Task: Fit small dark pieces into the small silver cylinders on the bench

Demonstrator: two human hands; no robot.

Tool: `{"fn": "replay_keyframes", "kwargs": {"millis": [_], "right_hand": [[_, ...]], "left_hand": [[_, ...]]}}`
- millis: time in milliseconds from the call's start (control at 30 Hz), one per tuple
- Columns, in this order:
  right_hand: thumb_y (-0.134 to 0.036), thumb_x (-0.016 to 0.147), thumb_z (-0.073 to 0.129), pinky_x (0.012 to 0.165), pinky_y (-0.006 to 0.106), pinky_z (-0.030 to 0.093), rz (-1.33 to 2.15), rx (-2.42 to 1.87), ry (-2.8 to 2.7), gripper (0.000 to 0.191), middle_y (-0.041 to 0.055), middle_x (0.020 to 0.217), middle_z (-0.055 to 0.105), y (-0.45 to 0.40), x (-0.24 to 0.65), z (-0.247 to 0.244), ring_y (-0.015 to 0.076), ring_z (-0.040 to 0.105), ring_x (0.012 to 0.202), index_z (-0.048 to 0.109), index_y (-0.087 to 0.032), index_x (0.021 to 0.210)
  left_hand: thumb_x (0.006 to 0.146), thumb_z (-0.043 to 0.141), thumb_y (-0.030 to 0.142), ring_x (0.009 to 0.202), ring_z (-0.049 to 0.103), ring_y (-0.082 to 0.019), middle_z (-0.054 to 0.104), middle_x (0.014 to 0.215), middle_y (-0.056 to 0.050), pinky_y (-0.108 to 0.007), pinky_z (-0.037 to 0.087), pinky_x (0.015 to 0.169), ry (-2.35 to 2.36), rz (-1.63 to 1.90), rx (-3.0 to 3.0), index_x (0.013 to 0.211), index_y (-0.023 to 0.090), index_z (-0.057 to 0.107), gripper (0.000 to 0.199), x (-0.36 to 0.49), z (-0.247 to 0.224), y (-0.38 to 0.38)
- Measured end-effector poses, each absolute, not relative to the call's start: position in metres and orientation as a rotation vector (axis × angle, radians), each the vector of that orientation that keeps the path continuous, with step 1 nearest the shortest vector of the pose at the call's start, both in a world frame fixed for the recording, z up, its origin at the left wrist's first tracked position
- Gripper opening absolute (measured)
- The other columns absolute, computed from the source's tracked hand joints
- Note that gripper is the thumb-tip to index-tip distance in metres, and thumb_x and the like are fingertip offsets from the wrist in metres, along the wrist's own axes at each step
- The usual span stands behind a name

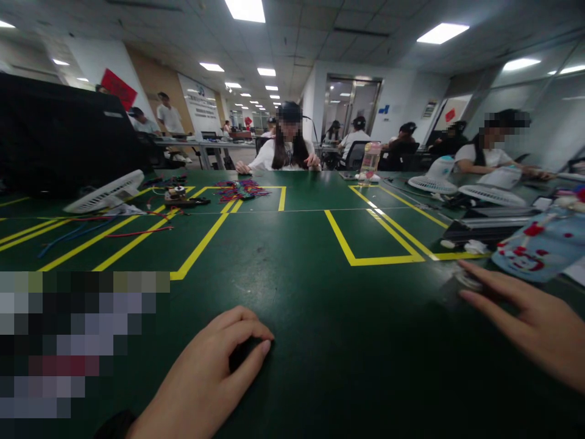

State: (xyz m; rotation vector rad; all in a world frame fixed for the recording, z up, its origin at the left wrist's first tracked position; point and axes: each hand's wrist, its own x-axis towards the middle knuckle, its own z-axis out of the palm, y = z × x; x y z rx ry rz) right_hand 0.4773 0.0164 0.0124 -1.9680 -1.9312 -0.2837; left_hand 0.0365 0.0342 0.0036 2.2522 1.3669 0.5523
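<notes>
My left hand [223, 353] rests on the dark green tabletop [301, 317] near the front. Its fingers curl in, with thumb and index tips almost meeting and nothing visible between them. At the right, my right hand [530, 311] has thumb and index finger on either side of a small round object [467, 280]. That object has a pale, shiny rim above a darker body; blur hides its exact kind. A light-blue patterned bag [539, 244] lies just beyond this hand.
Yellow tape lines [388, 261] mark the tabletop. A white fan [107, 192], loose wires [137, 233] and a bundle of coloured wires [242, 190] lie left. More fans [493, 192] and a bottle [369, 163] stand right. A person [292, 143] sits opposite.
</notes>
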Motion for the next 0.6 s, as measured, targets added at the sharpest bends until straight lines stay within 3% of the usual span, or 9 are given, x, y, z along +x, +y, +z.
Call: {"fn": "replay_keyframes", "kwargs": {"millis": [133, 233, 333, 467, 600], "right_hand": [[-0.033, 0.093, 0.045, 0.100, 0.027, 0.045, 0.108, -1.371, -2.304, 0.050, 0.0003, 0.134, 0.047, 0.021, 0.368, 0.024, 0.0121, 0.050, 0.118, 0.033, -0.031, 0.141], [-0.027, 0.092, 0.044, 0.098, 0.025, 0.046, 0.360, -1.162, -2.425, 0.051, -0.0004, 0.133, 0.047, 0.023, 0.309, 0.021, 0.0099, 0.050, 0.115, 0.031, -0.032, 0.141], [-0.027, 0.090, 0.047, 0.098, 0.029, 0.046, 0.436, -1.111, -2.411, 0.054, 0.0012, 0.130, 0.049, 0.026, 0.290, 0.009, 0.0118, 0.051, 0.112, 0.029, -0.030, 0.141], [-0.037, 0.080, 0.063, 0.099, 0.034, 0.044, 0.548, -1.212, -2.268, 0.076, 0.0051, 0.131, 0.047, 0.028, 0.297, -0.010, 0.0158, 0.050, 0.115, 0.020, -0.027, 0.142], [-0.034, 0.080, 0.065, 0.094, 0.031, 0.046, 0.711, -1.278, -2.154, 0.062, 0.0020, 0.121, 0.053, 0.030, 0.297, -0.013, 0.0131, 0.053, 0.106, 0.032, -0.027, 0.132]], "left_hand": [[0.092, 0.048, 0.023, 0.092, 0.060, -0.019, 0.062, 0.098, -0.001, -0.032, 0.050, 0.081, 1.340, 0.575, 2.259, 0.094, 0.026, 0.063, 0.015, 0.034, 0.001, 0.034], [0.092, 0.049, 0.023, 0.093, 0.060, -0.019, 0.062, 0.098, -0.001, -0.032, 0.050, 0.082, 1.332, 0.560, 2.254, 0.094, 0.026, 0.063, 0.014, 0.031, 0.002, 0.036], [0.092, 0.050, 0.025, 0.090, 0.060, -0.019, 0.063, 0.098, 0.000, -0.033, 0.051, 0.081, 1.333, 0.569, 2.246, 0.099, 0.027, 0.063, 0.015, 0.034, 0.009, 0.039], [0.092, 0.053, 0.027, 0.094, 0.059, -0.018, 0.063, 0.104, -0.001, -0.032, 0.050, 0.083, 1.242, 0.713, 2.254, 0.109, 0.028, 0.062, 0.020, 0.058, 0.024, 0.043], [0.090, 0.058, 0.022, 0.090, 0.060, -0.016, 0.063, 0.098, 0.001, -0.029, 0.050, 0.079, 1.099, 0.785, 2.230, 0.100, 0.029, 0.068, 0.016, 0.086, 0.034, 0.046]]}}
